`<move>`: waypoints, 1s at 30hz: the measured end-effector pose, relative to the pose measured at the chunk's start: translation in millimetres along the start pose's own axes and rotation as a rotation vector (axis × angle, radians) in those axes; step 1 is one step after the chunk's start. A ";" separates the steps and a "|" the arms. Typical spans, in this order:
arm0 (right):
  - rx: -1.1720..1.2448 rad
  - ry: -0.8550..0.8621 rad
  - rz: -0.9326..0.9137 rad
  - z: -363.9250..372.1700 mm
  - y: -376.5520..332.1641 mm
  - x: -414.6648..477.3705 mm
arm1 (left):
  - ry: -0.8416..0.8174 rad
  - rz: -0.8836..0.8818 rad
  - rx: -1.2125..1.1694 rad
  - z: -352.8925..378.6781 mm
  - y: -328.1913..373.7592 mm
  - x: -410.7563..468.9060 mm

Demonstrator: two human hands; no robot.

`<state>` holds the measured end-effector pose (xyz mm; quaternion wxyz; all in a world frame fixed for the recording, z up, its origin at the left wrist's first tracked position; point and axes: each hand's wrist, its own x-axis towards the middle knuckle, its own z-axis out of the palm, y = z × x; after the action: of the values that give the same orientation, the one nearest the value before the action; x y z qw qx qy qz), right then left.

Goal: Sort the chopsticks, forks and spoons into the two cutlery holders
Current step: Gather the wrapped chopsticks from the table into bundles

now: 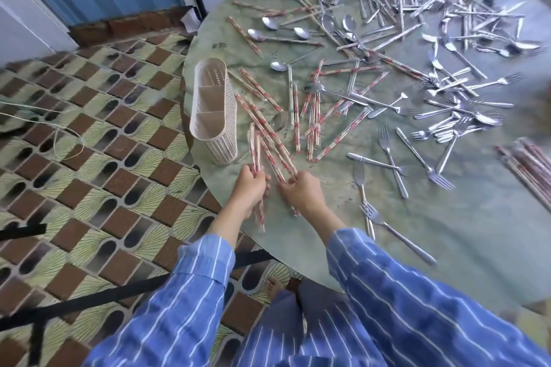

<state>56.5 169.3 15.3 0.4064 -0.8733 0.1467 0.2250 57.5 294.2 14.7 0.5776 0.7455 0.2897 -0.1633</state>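
A cream perforated cutlery holder with three compartments stands empty near the table's left edge. My left hand grips a small bundle of red-patterned chopsticks just in front of the holder. My right hand pinches the near ends of more chopsticks that lie slanted on the table beside the holder. Loose chopsticks, spoons and forks are scattered over the table. Only one holder is in view.
The round green table holds a dense pile of metal cutlery at the right and back. Another chopstick bundle lies at the right edge. Patterned tile floor, a cord and black straps lie to the left.
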 end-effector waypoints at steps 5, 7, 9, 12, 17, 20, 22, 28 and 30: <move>-0.106 -0.062 -0.035 -8.4 5.5 4.2 | 0.045 0.069 0.014 3.9 13.9 10.0; -0.126 -0.113 -0.026 -25.4 10.8 4.8 | 0.057 0.096 0.031 10.8 23.5 13.5; -0.074 -0.173 -0.017 -48.5 22.5 4.5 | 0.055 0.112 0.025 20.0 33.6 18.0; 0.202 -0.273 0.014 -90.6 49.5 4.7 | 0.037 0.153 0.038 42.9 51.4 27.8; 0.487 -0.193 0.067 -136.1 76.9 17.4 | 0.069 0.220 0.306 92.3 88.0 53.1; 0.678 -0.124 0.153 -154.6 80.2 31.7 | 0.079 0.316 0.395 119.8 112.6 67.6; 0.775 -0.082 0.191 -162.9 82.3 45.3 | 0.078 0.371 0.456 133.2 123.3 78.5; 0.766 0.094 0.186 -169.6 72.0 79.3 | 0.096 0.444 0.697 155.4 132.9 103.1; 0.675 0.144 0.167 -165.5 66.6 94.1 | 0.087 0.433 0.732 155.1 131.7 103.6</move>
<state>153.1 -7.7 18.3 0.6410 -0.6883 0.3121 0.1340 234.1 149.5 12.4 0.2832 0.9511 0.0738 -0.0987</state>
